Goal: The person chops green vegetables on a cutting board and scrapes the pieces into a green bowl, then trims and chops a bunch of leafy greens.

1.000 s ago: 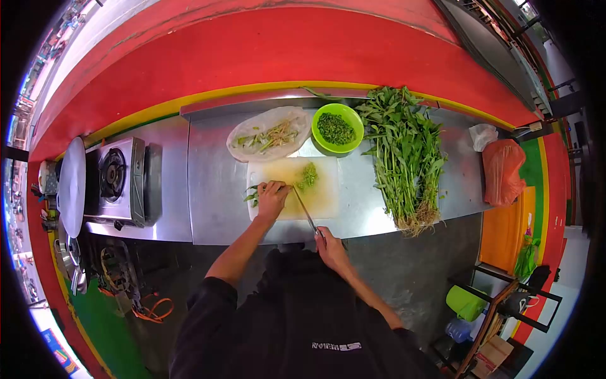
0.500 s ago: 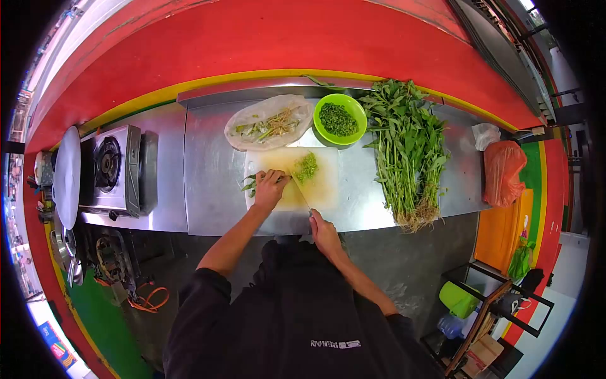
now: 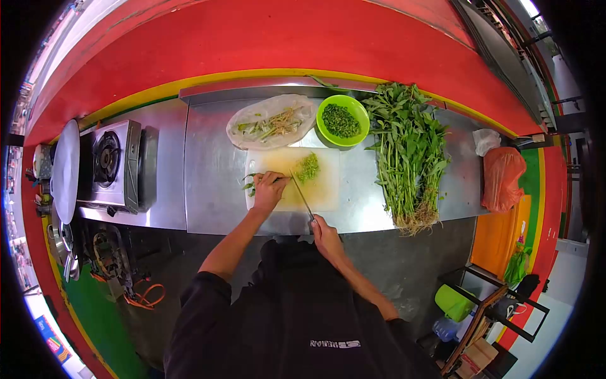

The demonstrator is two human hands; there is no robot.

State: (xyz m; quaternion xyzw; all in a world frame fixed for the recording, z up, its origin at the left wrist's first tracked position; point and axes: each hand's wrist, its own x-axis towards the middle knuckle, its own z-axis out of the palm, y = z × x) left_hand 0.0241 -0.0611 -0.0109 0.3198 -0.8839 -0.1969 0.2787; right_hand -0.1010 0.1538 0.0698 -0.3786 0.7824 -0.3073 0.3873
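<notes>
My left hand (image 3: 268, 191) is closed over a bunch of green stalks on the white cutting board (image 3: 327, 199). The leafy ends (image 3: 248, 182) poke out on its left side. In my right hand (image 3: 325, 235) is the handle of a knife (image 3: 303, 197), whose blade points up and to the left across the board, its tip end close beside my left fingertips. A small heap of chopped green stalks (image 3: 308, 168) lies just right of the blade. Behind the board stand a clear plastic bag (image 3: 243, 115) with root trimmings and a lime-green bowl (image 3: 364, 129) of chopped leaves.
A large bundle of leafy greens (image 3: 407, 151) with roots lies on the steel counter (image 3: 211, 202) to the right. Beyond it are an orange-red plastic bag (image 3: 503, 179) and a small white bag (image 3: 486, 141). A gas stove (image 3: 110, 165) stands at left.
The knife blade has shifted slightly beside my left fingertips. Both hands stay almost in place, and the whole view has moved a little.
</notes>
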